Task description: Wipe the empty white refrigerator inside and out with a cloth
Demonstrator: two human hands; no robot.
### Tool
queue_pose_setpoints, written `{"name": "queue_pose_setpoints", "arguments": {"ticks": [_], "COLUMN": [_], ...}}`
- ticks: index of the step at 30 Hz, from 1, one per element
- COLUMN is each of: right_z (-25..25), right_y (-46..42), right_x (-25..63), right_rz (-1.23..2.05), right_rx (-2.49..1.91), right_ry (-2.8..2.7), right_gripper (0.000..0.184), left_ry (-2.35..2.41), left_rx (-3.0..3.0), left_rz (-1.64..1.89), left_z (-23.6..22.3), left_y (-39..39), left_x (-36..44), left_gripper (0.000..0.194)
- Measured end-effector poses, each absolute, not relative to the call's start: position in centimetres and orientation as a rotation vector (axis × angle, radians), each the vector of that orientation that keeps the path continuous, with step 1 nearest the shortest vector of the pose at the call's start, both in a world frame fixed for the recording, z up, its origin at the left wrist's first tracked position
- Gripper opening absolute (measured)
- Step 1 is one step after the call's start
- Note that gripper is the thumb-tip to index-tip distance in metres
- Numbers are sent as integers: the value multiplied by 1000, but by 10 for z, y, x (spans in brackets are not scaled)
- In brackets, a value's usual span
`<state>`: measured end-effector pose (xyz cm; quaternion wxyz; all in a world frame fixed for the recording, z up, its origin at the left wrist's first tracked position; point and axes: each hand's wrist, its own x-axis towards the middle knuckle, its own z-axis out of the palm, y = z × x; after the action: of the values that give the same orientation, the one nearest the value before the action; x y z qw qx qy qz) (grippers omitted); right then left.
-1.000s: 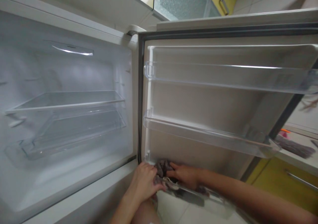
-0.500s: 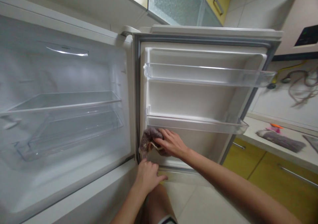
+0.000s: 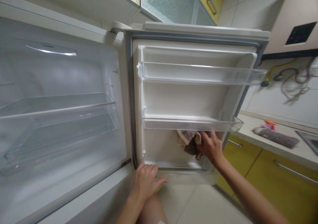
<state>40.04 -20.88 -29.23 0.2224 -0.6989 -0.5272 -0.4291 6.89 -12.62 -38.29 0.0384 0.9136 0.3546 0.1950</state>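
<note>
My right hand (image 3: 211, 146) is closed on a bunched brown and beige cloth (image 3: 192, 142). It presses the cloth to the inner panel of the open fridge door (image 3: 171, 99), just under the lower clear door shelf (image 3: 186, 123). Some of the fingertips are behind that shelf. At the door's bottom corner near the hinge, my left hand (image 3: 146, 177) rests on the edge, with nothing seen in it. Its thumb sticks out to the right and its fingers lie over the edge.
On the left is the fridge interior (image 3: 74, 144) with clear shelves (image 3: 57, 103). An upper door shelf (image 3: 198, 73) juts out. To the right, a counter (image 3: 245, 121) holds a grey rolled cloth (image 3: 275, 137) and a pink and orange item (image 3: 270, 124). Yellow cabinets (image 3: 285, 181) stand below.
My right hand has carried the cloth rightward across the door's inner panel, away from the hinge side. My left hand stays at the bottom corner. The view has shifted slightly right.
</note>
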Motion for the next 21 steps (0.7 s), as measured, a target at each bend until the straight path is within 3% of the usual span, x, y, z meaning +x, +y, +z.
{"name": "queue_pose_setpoints", "arguments": {"ticks": [9, 16, 21], "right_z": [-274, -269, -297], "right_y": [-221, -232, -228], "right_x": [375, 350, 366], "right_rz": [-963, -573, -231], "right_rx": [-2420, -2792, -2793], "right_ry": [-1046, -1022, -1328], "right_gripper": [41, 43, 24], "left_ry": [1127, 1149, 1143], "left_rx": [2792, 2775, 2759], "left_rz": [729, 729, 709], "left_z": [-389, -390, -386], "left_y": [-127, -129, -130], "left_x": [76, 78, 77], "left_gripper": [43, 45, 45]}}
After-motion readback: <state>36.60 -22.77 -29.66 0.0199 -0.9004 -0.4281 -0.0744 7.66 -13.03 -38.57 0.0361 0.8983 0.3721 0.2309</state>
